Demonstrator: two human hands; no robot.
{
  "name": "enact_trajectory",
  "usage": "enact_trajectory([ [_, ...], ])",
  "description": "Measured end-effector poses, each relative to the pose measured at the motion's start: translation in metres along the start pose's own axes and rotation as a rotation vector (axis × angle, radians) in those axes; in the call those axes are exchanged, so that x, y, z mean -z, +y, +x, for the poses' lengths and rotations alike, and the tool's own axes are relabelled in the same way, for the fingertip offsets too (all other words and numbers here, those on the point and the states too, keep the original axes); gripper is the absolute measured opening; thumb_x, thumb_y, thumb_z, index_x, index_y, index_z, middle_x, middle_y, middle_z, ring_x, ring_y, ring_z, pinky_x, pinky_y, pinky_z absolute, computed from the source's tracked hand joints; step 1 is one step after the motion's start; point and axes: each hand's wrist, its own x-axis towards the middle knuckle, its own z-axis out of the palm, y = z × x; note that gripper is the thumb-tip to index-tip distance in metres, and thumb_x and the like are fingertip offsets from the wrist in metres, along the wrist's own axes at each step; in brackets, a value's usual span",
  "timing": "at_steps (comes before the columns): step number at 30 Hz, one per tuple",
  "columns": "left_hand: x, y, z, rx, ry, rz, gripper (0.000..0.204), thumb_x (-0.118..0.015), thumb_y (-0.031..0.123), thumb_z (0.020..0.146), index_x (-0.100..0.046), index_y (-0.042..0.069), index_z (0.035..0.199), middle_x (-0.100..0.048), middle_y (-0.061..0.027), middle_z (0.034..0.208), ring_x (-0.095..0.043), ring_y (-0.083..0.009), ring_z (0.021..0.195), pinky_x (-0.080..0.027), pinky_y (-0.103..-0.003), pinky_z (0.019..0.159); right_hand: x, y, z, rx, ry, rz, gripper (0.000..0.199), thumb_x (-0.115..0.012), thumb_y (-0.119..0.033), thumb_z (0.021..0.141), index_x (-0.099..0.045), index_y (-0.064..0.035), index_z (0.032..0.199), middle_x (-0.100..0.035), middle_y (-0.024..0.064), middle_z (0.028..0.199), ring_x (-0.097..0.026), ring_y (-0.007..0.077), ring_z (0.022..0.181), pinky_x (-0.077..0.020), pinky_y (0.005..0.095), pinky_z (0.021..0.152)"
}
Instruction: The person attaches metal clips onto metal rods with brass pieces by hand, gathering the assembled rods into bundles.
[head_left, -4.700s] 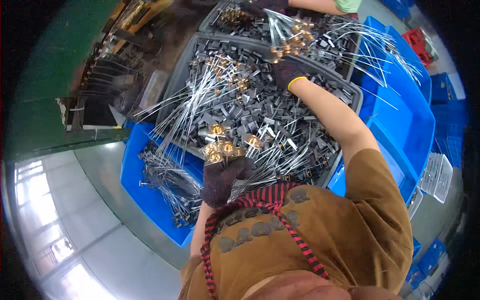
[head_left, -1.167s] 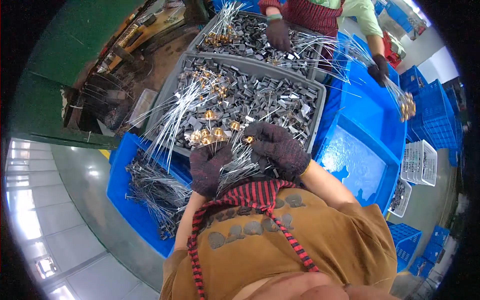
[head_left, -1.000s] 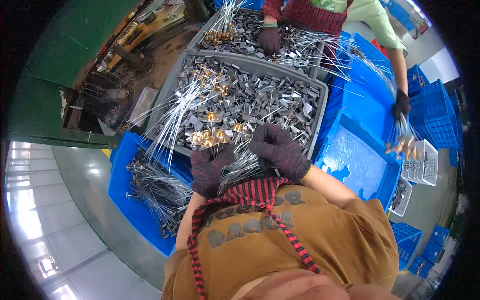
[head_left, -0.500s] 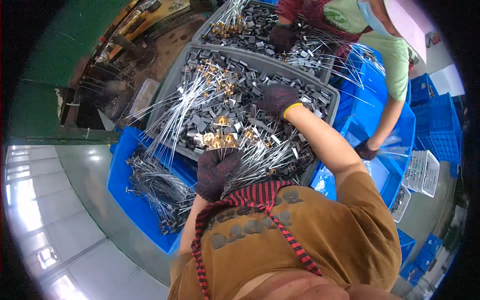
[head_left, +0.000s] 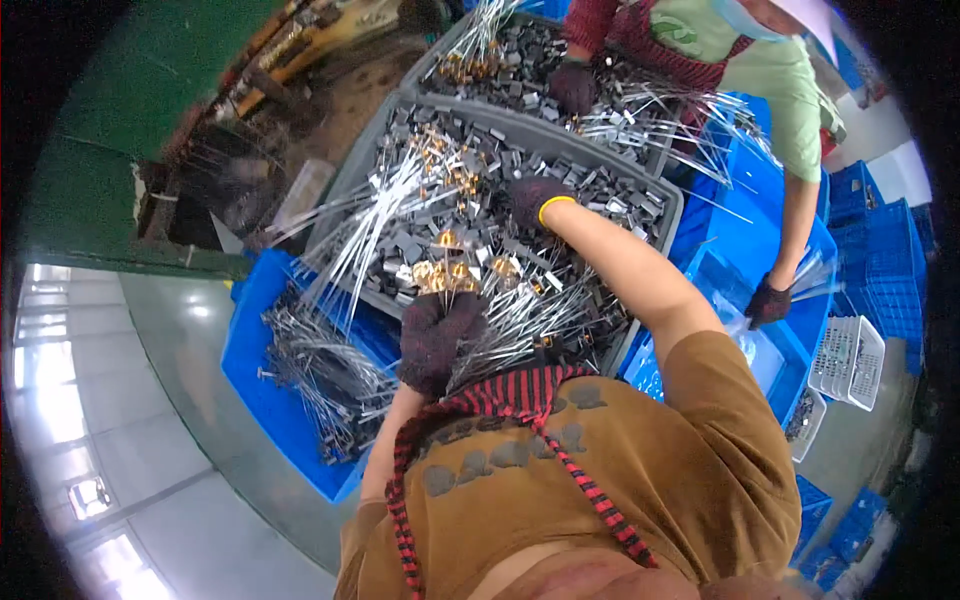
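Note:
My left hand [head_left: 437, 345], in a dark knitted glove, is closed around a bundle of thin metal rods with brass-coloured heads [head_left: 447, 275]. The heads stick up past the fingers, over the near part of a grey tub [head_left: 335, 225]. My right hand [head_left: 537, 202], in a dark glove with a yellow cuff, is at the pile of small dark grey blocks [head_left: 490, 150] in that tub. Its fingers are hard to make out against the blocks. More silvery rods [head_left: 375, 205] with brass-coloured heads lie left of my right hand, and others [head_left: 535, 310] lie beside my left.
A blue bin [head_left: 250, 365] with many rods stands at the left. Across from me a co-worker reaches into a second grey tub [head_left: 520, 100]; their other gloved hand [head_left: 769, 302] holds rods above a blue bin [head_left: 720, 230]. White baskets [head_left: 848, 362] and blue crates [head_left: 885, 250] stand farther right.
My right hand has shifted a little left across the blocks. My left hand stays around its bundle. The co-worker's nearer hand has moved right with rods in it.

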Motion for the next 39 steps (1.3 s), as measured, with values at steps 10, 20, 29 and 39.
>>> enact_trajectory([
  [10,-0.001,0.011,-0.009,-0.031,-0.012,0.073,0.018,-0.072,0.019,0.088,-0.072,0.001,0.091,-0.069,-0.0051,0.076,-0.062,-0.0146,0.068,-0.048,-0.029,0.065,0.039,0.054,-0.073,-0.207,-0.078,0.93,0.031,-0.074,-0.021,0.088,-0.073,-0.0035,0.113,-0.072,0.005,0.093,-0.063,0.01,0.076,-0.0505,0.026,0.068],
  [20,0.004,0.008,-0.005,0.047,-0.044,-0.075,0.022,-0.075,0.013,0.082,-0.073,-0.001,0.098,-0.072,-0.0065,0.083,-0.064,-0.0141,0.073,-0.051,-0.03,0.066,0.062,-0.053,-0.169,0.365,-0.372,1.442,0.035,-0.073,-0.018,0.089,-0.068,-0.0058,0.122,-0.061,-0.0035,0.081,-0.053,0.0044,0.067,-0.0446,0.0247,0.059],
  [29,0.015,0.0,0.001,-0.128,-0.171,0.251,0.034,-0.069,0.005,0.084,-0.069,-0.001,0.117,-0.074,-0.01,0.095,-0.069,-0.0192,0.078,-0.057,-0.034,0.07,0.068,-0.032,-0.186,0.098,-0.251,1.281,0.035,-0.064,-0.023,0.097,-0.068,-0.0066,0.128,-0.063,-0.0022,0.084,-0.049,0.0037,0.063,-0.039,0.0216,0.054],
  [39,0.038,-0.002,0.014,0.043,-0.273,-0.203,0.04,-0.072,0.007,0.083,-0.066,0.0,0.122,-0.07,-0.0035,0.094,-0.064,-0.0149,0.078,-0.052,-0.031,0.068,0.034,-0.011,-0.194,0.335,-0.225,1.354,0.05,-0.066,-0.029,0.096,-0.059,-0.0043,0.139,-0.068,0.0012,0.098,-0.056,0.0072,0.074,-0.0447,0.0236,0.064],
])
